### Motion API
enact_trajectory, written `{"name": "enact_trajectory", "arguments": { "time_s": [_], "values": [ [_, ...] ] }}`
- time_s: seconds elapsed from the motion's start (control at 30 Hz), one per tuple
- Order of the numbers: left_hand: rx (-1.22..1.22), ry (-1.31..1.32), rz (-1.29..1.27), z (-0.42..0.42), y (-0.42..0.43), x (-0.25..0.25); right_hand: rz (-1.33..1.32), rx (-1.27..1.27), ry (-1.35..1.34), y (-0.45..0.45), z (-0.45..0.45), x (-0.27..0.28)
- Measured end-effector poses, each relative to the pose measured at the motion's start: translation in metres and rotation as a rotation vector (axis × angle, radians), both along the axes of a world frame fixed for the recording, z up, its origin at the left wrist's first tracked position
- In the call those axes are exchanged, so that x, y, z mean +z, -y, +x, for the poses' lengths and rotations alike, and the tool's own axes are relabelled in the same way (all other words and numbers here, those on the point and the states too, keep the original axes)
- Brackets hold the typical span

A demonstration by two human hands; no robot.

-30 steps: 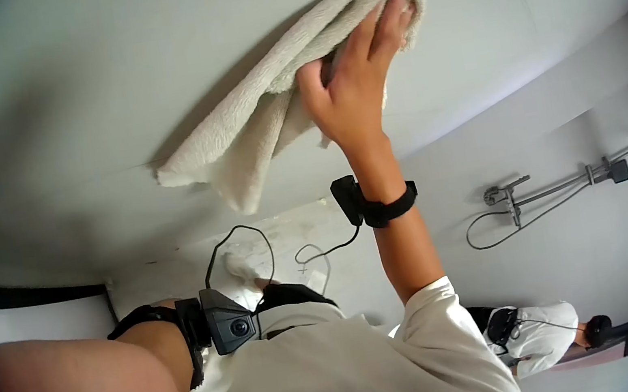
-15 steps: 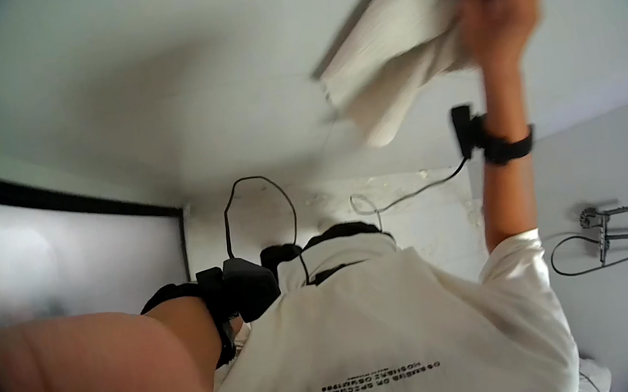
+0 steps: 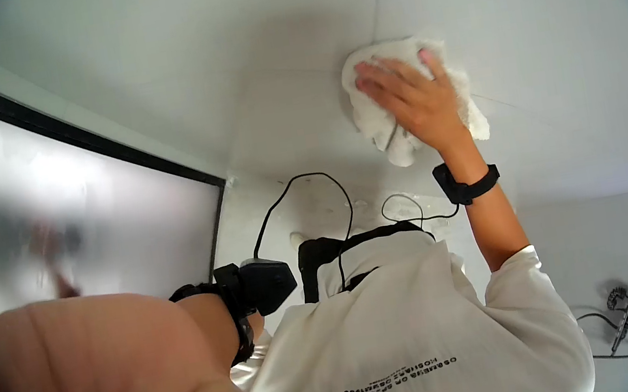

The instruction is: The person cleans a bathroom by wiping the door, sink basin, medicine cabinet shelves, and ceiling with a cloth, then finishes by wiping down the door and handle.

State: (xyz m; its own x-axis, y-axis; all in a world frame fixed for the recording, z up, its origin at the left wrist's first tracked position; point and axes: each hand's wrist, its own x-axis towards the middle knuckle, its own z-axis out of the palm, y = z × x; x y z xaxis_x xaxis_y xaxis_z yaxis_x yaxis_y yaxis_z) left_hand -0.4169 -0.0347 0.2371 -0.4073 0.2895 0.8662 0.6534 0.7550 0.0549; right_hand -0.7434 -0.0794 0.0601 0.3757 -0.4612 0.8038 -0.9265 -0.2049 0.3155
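A white cloth (image 3: 473, 109) lies bunched against the pale wall. My right hand (image 3: 414, 102) presses it there, with spread fingers over its top and the back of the hand toward me. The cloth's edges stick out around the fingers. A black band with a small box circles my right wrist. Very close to the camera at the lower left is my left hand (image 3: 114, 383); its creased palm side fills that corner and its fingers are out of sight. Another black strap with a bulky box sits on my left wrist.
A black-framed frosted panel (image 3: 51, 196) stands at the left. Thin black cables (image 3: 310, 173) loop near my waist. A hand shower on a hose (image 3: 624, 315) is mounted at the lower right. The pale wall (image 3: 558, 75) has thin seams.
My right hand has moved left and down with the cloth, which hung loosely before and now lies bunched flat under the fingers. My left hand stays close to the camera.
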Motion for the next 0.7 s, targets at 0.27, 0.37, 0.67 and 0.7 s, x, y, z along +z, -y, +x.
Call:
{"name": "enact_trajectory", "arguments": {
  "time_s": [0.27, 0.37, 0.67, 0.7],
  "values": [
    [0.066, -0.014, 0.027, -0.015, 0.035, 0.001, -0.146, -0.127, 0.118, -0.023, -0.117, 0.027],
    [0.068, 0.02, 0.066, -0.026, 0.036, 0.005, -0.52, -0.01, 0.168, -0.023, -0.137, 0.062],
    [-0.032, 0.114, 0.155, -0.082, 0.047, 0.029, -0.17, -0.134, 0.378, -0.017, -0.127, 0.009],
    [-0.028, 0.127, 0.164, -0.088, 0.046, 0.031, -0.063, -0.119, 0.449, -0.025, -0.118, 0.015]
  ]
}}
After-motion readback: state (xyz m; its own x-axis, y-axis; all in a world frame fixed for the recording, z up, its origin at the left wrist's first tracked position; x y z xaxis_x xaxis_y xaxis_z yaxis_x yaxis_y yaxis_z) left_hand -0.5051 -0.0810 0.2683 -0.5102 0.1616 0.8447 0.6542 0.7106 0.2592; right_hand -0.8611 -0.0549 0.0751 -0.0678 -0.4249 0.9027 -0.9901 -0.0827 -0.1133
